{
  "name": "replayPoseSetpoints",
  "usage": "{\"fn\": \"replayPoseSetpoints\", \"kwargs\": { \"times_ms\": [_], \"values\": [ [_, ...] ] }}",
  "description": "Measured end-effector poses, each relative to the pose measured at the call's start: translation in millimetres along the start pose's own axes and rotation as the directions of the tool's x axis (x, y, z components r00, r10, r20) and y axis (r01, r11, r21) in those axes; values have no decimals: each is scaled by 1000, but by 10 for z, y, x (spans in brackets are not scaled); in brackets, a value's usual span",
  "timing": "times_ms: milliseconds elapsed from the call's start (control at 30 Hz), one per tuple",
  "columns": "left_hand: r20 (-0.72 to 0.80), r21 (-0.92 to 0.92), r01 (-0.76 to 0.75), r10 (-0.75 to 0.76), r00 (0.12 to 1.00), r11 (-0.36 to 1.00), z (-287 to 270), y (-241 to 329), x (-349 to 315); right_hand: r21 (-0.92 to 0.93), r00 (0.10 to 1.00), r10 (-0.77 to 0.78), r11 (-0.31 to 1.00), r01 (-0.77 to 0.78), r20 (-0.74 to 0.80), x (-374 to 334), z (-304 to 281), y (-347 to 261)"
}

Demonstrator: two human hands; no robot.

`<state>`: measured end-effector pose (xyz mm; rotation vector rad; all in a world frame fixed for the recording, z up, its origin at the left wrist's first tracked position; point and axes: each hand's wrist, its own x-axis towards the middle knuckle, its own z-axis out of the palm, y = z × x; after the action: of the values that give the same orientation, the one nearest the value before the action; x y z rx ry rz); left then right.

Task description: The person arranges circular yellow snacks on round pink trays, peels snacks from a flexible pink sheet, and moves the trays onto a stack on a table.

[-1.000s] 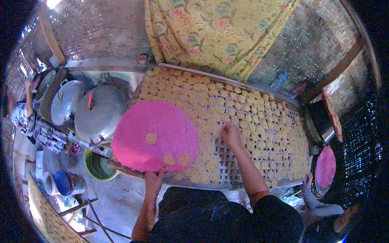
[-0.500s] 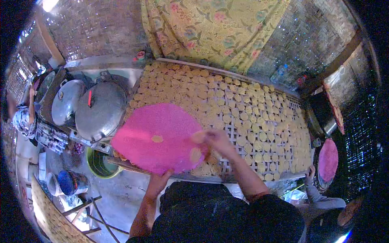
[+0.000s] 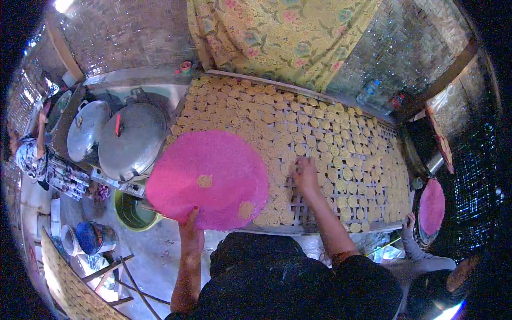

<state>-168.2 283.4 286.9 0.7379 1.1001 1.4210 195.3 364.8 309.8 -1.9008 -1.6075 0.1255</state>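
My left hand (image 3: 191,218) grips the near edge of a round pink sheet (image 3: 202,152), thumb on top. Two thin tan discs, probably raw crackers, lie on it: one cracker (image 3: 204,181) near the middle, another cracker (image 3: 246,209) by the lower right rim. My right hand (image 3: 305,173) is low over a slatted lattice rack (image 3: 301,216), just right of the sheet, fingers pinched together. What they hold, if anything, is hidden. Rows of similar crackers (image 3: 341,160) cover much of the rack, packed closer at its left side.
Left of the rack stand large lidded metal pots (image 3: 133,141) and a green basin (image 3: 133,210). A blue bucket (image 3: 96,238) is on the floor. At right, another person's hand (image 3: 409,221) touches the rack's edge, near a second pink round sheet (image 3: 432,206).
My right hand has moved right, from over the pink sheet with a cracker in its fingers, down to the rack. The sheet has tilted slightly, still in my left hand.
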Motion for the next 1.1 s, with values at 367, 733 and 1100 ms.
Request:
{"fn": "replayPoseSetpoints", "kwargs": {
  "times_ms": [367, 733, 1100],
  "values": [
    [369, -402, 552, -423, 828, 730, 855, 689, 411, 753, 847, -159, 560, -346, 507, 357, 43, -1186],
    [141, 457, -61, -4, 990, 887, 104, 206, 230, 267, 969, 239, 931, -248, 68, 491, -411, 482],
    [271, 895, -264, 33, 962, 360, 91, 168, -65, -188, 982, -44, 982, 9, -182, 252, -144, 396]
  ]
}}
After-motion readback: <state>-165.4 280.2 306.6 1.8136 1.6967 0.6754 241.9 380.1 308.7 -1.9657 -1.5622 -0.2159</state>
